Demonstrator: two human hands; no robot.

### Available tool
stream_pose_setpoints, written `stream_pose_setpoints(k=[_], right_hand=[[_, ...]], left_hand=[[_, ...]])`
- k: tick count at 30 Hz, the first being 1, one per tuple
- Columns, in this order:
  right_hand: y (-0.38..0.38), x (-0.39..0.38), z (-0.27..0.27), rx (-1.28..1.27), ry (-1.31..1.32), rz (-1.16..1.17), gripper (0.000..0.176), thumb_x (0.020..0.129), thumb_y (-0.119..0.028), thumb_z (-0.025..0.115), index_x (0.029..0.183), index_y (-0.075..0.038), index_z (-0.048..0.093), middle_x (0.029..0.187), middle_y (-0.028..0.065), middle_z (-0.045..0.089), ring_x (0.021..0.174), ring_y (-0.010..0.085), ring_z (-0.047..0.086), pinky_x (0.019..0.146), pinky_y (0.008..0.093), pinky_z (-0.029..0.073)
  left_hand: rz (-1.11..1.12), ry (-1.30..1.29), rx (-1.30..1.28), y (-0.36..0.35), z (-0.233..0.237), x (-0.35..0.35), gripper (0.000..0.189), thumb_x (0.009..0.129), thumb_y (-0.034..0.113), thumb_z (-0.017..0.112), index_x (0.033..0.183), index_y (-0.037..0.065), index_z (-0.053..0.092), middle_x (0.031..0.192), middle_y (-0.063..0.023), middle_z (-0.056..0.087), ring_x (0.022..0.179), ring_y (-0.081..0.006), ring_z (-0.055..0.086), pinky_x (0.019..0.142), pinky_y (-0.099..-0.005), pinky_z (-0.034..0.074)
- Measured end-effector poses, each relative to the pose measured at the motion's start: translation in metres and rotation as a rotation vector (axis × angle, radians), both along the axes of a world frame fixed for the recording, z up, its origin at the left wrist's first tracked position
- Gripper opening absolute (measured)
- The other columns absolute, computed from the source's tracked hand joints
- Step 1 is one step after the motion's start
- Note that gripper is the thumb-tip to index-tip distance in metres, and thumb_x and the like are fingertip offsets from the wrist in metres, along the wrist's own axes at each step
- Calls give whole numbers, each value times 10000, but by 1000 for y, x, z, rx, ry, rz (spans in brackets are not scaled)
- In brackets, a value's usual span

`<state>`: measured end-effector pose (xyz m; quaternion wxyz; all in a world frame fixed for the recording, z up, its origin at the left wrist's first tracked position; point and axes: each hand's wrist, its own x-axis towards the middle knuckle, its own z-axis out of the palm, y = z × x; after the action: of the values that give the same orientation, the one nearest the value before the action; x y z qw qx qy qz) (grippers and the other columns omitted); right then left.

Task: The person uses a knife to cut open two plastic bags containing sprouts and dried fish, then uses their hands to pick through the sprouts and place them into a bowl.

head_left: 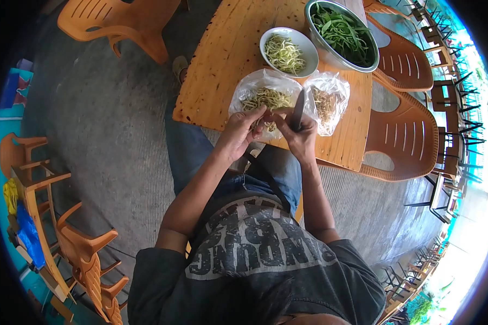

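Observation:
Over the near edge of the wooden table (pixel 211 81), my left hand (pixel 239 132) and my right hand (pixel 299 138) meet at the fingertips. A knife (pixel 298 110) with a dark blade points away from me in my right hand. My left fingers are pinched; what they hold is too small to name. Just beyond them lies an open clear plastic bag of pale sprouts (pixel 266 97). To its right is a second plastic bag with brownish scraps (pixel 325 105). A white bowl (pixel 310 54) behind the bags holds more sprouts.
A metal bowl (pixel 369 68) of green leaves stands at the back right of the table. Brown plastic chairs (pixel 401 135) line the right side, with another chair (pixel 119 24) at the upper left. More furniture stands along both sides.

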<state>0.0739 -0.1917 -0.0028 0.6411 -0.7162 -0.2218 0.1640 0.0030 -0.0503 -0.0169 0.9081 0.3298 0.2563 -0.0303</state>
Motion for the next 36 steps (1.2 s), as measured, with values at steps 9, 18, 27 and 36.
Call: stream_pose_setpoints(k=[9,18,27,36], right_hand=[[-18,0,0,29,-2,120,378,899,-107,606,1259,-44,511,677,-10,556,613,23,448,550,172,348],[-13,-3,10,19,208,267,418,982,-241,498,1349,-60,416,688,-26,472,657,59,423,613,203,362],[-13,-1,-4,-100,17,185,312,949,-212,559,1227,-69,558,622,-6,511,603,71,457,574,233,394],[-2,10,-1,-139,-25,-7,341,899,-296,639,1108,-28,618,608,16,573,576,70,493,537,253,407]], left_hand=[[-42,-96,162,5,-3,0,237,868,167,670,1042,6,678,758,31,611,581,-3,427,513,-160,336],[-38,-68,429,8,6,2,177,845,143,696,948,0,695,767,-5,659,602,0,488,523,-166,368],[-59,-75,524,13,-2,2,149,832,94,684,926,-19,704,811,-44,689,739,-57,599,672,-211,466],[-55,-145,597,12,0,3,155,887,109,601,990,7,656,823,-36,655,674,-40,551,610,-188,433]])
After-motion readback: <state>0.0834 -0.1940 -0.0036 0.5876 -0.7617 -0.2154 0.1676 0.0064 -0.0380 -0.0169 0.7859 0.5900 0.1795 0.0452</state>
